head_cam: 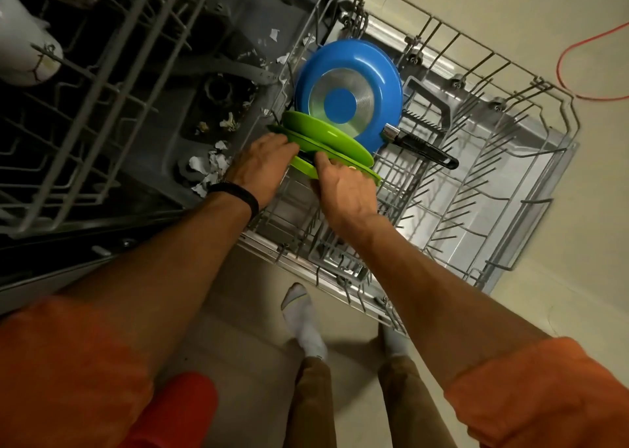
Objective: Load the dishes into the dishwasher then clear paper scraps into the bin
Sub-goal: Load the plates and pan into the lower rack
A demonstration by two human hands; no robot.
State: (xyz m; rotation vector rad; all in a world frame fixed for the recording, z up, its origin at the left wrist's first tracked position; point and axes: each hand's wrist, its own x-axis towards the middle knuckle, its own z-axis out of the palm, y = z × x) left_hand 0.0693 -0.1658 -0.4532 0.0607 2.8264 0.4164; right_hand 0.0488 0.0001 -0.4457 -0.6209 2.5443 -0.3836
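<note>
Blue pan (349, 86): one. Green plates (326, 137): at least two, overlapping. Hands: two, left hand (262, 165) and right hand (343, 188). Wire racks: two, upper rack (102, 90) and lower rack (510, 62). White vessels (20, 49): two. Red cable (578, 49): one. Socks (303, 321): two. Paper scraps (211, 168): many, too small to count.

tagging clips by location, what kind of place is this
Probably a home kitchen: an open dishwasher with its lower rack pulled out, a blue frying pan and green plates standing in it, and the upper rack alongside.
</note>
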